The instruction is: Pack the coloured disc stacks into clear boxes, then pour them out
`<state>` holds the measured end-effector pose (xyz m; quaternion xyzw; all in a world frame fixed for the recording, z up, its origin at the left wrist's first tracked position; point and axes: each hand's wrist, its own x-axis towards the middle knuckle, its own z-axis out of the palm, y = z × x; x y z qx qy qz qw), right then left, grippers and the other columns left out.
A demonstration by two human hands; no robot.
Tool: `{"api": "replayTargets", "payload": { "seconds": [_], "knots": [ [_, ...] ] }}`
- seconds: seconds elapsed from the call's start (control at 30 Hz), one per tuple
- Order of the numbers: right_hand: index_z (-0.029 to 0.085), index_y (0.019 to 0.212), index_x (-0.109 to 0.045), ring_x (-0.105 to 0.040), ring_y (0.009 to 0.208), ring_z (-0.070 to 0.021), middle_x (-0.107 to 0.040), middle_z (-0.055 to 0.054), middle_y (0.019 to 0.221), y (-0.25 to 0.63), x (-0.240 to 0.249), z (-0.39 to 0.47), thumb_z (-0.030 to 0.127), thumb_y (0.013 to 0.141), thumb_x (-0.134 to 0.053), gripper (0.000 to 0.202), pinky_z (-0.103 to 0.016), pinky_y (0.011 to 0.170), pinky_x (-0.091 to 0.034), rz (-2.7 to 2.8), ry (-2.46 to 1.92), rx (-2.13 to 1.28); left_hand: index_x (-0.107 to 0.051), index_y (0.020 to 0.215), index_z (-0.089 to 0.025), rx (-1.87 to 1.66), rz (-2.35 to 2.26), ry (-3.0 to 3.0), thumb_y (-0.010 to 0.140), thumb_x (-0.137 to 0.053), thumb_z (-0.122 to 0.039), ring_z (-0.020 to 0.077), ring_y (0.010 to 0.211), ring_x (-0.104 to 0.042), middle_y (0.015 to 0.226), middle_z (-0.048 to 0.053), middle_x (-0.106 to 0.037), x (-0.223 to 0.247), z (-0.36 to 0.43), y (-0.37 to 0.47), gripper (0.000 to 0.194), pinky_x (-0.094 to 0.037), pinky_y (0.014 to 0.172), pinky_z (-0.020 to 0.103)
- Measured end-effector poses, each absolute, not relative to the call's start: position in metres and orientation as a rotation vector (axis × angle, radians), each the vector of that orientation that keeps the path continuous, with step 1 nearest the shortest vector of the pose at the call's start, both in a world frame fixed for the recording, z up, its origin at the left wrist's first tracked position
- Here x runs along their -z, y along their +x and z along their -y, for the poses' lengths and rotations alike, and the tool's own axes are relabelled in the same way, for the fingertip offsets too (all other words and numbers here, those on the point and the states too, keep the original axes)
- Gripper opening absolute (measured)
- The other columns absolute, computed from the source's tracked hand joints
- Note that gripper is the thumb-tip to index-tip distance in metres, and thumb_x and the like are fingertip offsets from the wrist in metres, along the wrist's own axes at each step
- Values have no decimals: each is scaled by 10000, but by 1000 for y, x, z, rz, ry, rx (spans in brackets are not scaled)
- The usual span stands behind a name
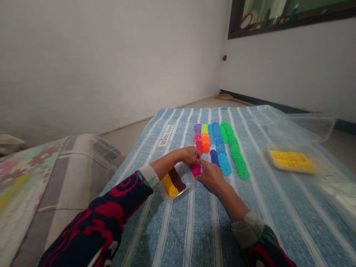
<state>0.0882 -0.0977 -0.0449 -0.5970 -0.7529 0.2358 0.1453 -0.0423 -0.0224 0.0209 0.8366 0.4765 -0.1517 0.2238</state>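
My left hand [188, 154] and my right hand [211, 175] meet over a short row of pink plastic discs [196, 170], fingers bent around it from both sides. Fingertips partly hide the pink row. Just left of it sits a small clear plastic box [187, 179] holding a row of brown discs [176, 178] and a row of yellow discs [169, 185]. Beyond my hands lie rows of overlapping discs: red [198, 143], orange [205, 142], dark blue [214, 158], light blue [224, 164] and long green [236, 152].
A striped blue cloth [178, 226] covers the table. To the right stands a clear container with yellow pieces [291, 160], near a larger clear box [303, 128]. A cushioned seat [63, 174] is at the left, and white walls [111, 55] rise behind.
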Motion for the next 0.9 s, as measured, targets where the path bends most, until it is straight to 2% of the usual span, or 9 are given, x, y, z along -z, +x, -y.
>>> {"api": "replayTargets", "payload": {
  "seconds": [0.23, 0.57, 0.9],
  "knots": [
    [184, 1187, -572, -661, 853, -221, -719, -76, 930, 87, 50, 96, 336, 760, -609, 454, -262, 631, -371, 2123, -1676, -687, -691, 1007, -109, 395, -1419, 2186, 713, -584, -174, 133, 574, -594, 755, 43, -695, -14, 23, -34, 320, -474, 555, 224],
    [183, 1176, -586, -629, 745, -199, -697, -48, 810, 88, 52, 95, 306, 728, -640, 467, -255, 591, -338, 2096, -1616, -701, -691, 879, -127, 317, -1439, 2098, 684, -584, -162, 136, 566, -605, 583, -12, -614, -11, 22, -36, 225, -469, 529, 202],
    [137, 1185, -565, -527, 602, -133, -634, -2, 706, 94, 30, 97, 230, 726, -635, 474, -233, 558, -317, 2019, -1446, -766, -692, 810, -132, 231, -1416, 2139, 655, -563, -142, 116, 589, -589, 620, -6, -637, -33, 26, -35, 202, -444, 549, 186]
  ]
}}
